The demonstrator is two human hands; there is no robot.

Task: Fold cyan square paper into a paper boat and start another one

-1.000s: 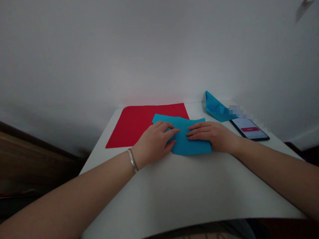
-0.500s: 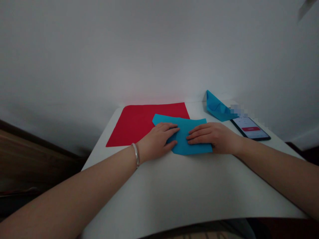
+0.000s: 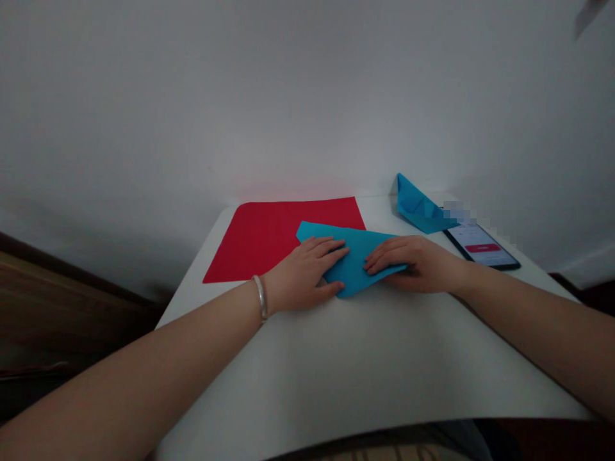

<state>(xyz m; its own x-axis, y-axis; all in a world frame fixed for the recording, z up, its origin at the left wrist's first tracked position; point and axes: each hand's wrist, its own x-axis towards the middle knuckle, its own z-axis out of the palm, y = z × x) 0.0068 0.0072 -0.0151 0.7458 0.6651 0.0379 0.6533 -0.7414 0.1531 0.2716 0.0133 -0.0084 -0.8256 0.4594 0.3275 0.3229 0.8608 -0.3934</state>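
A folded sheet of blue paper (image 3: 358,250) lies on the white table, its far left part overlapping a red sheet. My left hand (image 3: 307,272) rests flat on the blue paper's left side with its fingers spread, pressing it down. At the paper's right end, my right hand (image 3: 413,262) pinches the near right edge, fingers on top and thumb beneath. That edge is lifted and turned up off the table. The paper's underside is mostly hidden.
The red sheet (image 3: 259,234) lies flat at the back left. A folded blue paper boat (image 3: 418,208) stands at the back right, overlapping a phone (image 3: 490,246) with a lit screen. A pale wall (image 3: 307,102) rises behind the white table (image 3: 336,378).
My right hand has gone from lying flat on the blue paper to gripping its near right corner, which has lifted and folded up. The left hand has stayed nearly still.
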